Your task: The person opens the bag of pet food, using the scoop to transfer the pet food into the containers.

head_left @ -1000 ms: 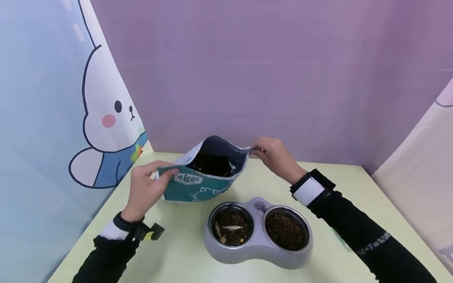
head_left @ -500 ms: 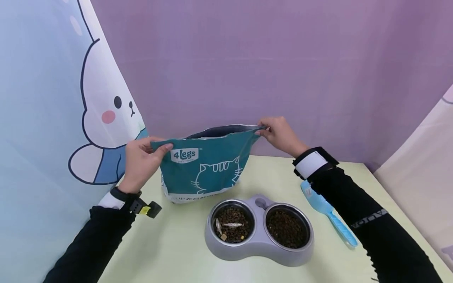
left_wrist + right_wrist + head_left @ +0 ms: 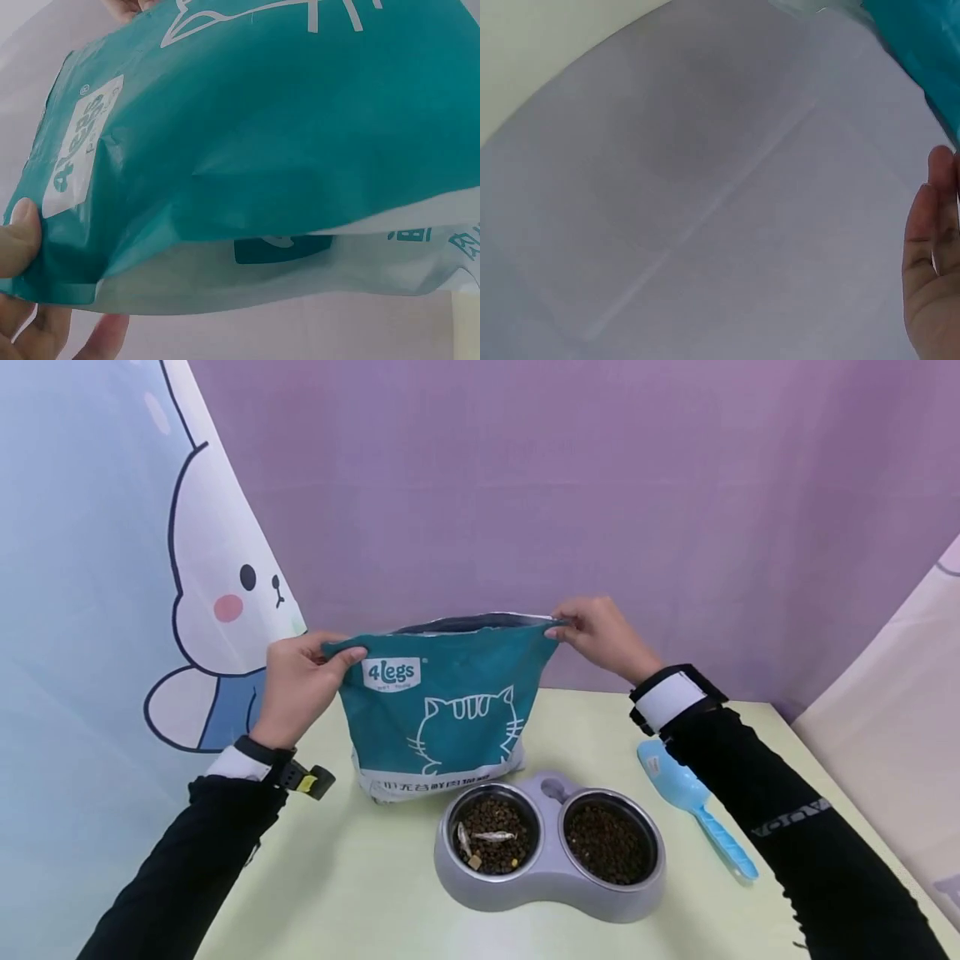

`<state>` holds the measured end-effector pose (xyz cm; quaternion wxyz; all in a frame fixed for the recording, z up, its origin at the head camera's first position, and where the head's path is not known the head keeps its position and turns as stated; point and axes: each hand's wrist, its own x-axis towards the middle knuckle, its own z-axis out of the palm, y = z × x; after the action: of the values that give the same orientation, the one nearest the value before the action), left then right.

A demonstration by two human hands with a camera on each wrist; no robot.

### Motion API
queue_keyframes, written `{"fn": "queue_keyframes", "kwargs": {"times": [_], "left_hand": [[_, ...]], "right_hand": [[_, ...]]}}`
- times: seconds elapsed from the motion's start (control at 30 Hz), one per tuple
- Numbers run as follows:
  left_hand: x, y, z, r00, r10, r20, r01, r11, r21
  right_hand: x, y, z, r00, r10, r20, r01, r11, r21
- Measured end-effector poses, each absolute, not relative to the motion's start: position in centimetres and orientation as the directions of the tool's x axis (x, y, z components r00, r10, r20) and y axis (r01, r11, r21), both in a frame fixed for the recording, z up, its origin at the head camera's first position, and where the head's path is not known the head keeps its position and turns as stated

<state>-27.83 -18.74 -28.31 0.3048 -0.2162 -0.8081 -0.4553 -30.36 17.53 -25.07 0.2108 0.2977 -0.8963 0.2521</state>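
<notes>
A teal and white cat food bag [image 3: 457, 710] stands upright behind the bowls, its front with a white cat outline facing me. My left hand [image 3: 300, 681] pinches its top left corner, thumb in front. At the top right corner my right hand [image 3: 606, 635] pinches the rim. The mouth between them shows as a narrow dark slit, so the contents are hidden. In the left wrist view the bag [image 3: 247, 142] fills most of the frame, with the left thumb [image 3: 21, 236] on its corner. The right wrist view catches the right fingers [image 3: 922, 225] beside the bag's teal edge.
In front of the bag sits a lilac double feeder [image 3: 551, 893]. Its left bowl [image 3: 491, 828] holds kibble with small dried fish; kibble fills the right bowl [image 3: 609, 843]. A light blue scoop [image 3: 693, 802] lies to the right, near the right sleeve. A purple curtain [image 3: 570, 485] hangs behind the table.
Both hands have risen with the bag's top edge. The bag has gone from tilted back with a wide mouth to upright with a narrow one. The scoop has come into sight.
</notes>
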Motion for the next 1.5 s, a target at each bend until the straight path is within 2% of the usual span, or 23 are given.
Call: {"fn": "queue_keyframes", "kwargs": {"times": [0.13, 0.43, 0.7, 0.87, 0.97, 1.13, 1.33, 1.43, 1.5], "left_hand": [[-27.9, -18.7, -28.6, -0.713, 0.074, 0.697, 0.633, 0.494, 0.595], [-27.6, -18.8, -29.7, -0.693, 0.059, 0.719, 0.644, 0.5, 0.579], [-27.4, -19.4, -29.1, -0.713, 0.091, 0.695, 0.636, 0.501, 0.587], [-27.2, -19.7, -28.8, -0.703, 0.089, 0.705, 0.63, 0.537, 0.56], [-26.9, -20.2, -27.9, -0.747, 0.151, 0.648, 0.598, 0.579, 0.554], [-26.2, -20.3, -25.3, -0.806, 0.329, 0.491, 0.562, 0.685, 0.464], [-26.8, -16.0, -23.8, -0.761, 0.472, 0.445, 0.607, 0.759, 0.235], [-27.4, -14.4, -24.0, -0.719, 0.484, 0.5, 0.614, 0.779, 0.129], [-27.7, -13.9, -24.4, -0.681, 0.471, 0.56, 0.626, 0.772, 0.112]], "right_hand": [[-30.6, 17.4, -25.6, -0.777, -0.397, 0.489, -0.606, 0.683, -0.408], [-30.7, 15.6, -25.2, -0.775, -0.493, 0.395, -0.631, 0.596, -0.496], [-31.3, 14.5, -24.9, -0.704, -0.514, 0.491, -0.709, 0.547, -0.445], [-31.5, 14.2, -25.3, -0.652, -0.519, 0.552, -0.75, 0.546, -0.373], [-31.6, 14.0, -25.4, -0.637, -0.52, 0.569, -0.758, 0.557, -0.339], [-31.7, 13.9, -25.6, -0.618, -0.539, 0.572, -0.772, 0.554, -0.313], [-31.4, 14.6, -25.6, -0.6, -0.536, 0.593, -0.782, 0.551, -0.293], [-31.4, 15.0, -25.6, -0.612, -0.522, 0.593, -0.772, 0.556, -0.307], [-31.3, 15.3, -25.8, -0.619, -0.516, 0.591, -0.767, 0.559, -0.315]]}}
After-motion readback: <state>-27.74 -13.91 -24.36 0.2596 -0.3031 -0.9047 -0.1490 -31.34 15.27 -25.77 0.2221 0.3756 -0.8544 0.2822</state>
